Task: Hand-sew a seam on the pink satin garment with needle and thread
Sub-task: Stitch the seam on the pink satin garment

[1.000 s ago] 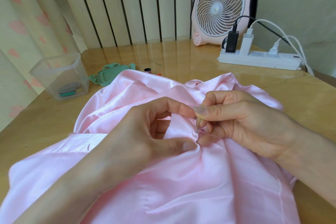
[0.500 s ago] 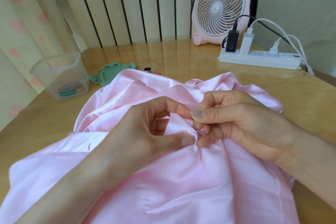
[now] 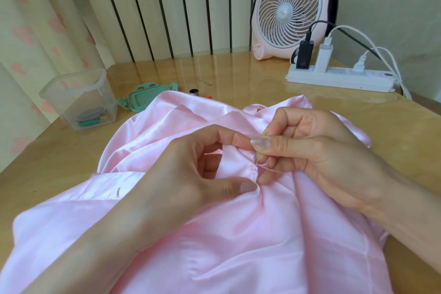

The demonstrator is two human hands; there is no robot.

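Two hands meet over the pink satin garment (image 3: 233,253), glossy and rumpled, spread under both wrists. The left hand (image 3: 188,174) pinches a fold between thumb and forefinger, likely to hold the seam (image 3: 253,169) taut, while the right hand (image 3: 315,153), just beside it, grips the needle (image 3: 258,159) — fine pink thread (image 3: 274,170) trails across its curled fingers.

The left grip (image 3: 191,174) and the right grip (image 3: 322,155) are a person's bare hands, each running into a bare forearm with the wrist uncovered. The left forearm (image 3: 95,246) and the right forearm (image 3: 405,203) stay unclothed as far as the view reaches. The nails are short and rounded: the right thumbnail (image 3: 260,143) has a glossy sheen, and the left thumbnail (image 3: 247,186) is plain and trimmed close.
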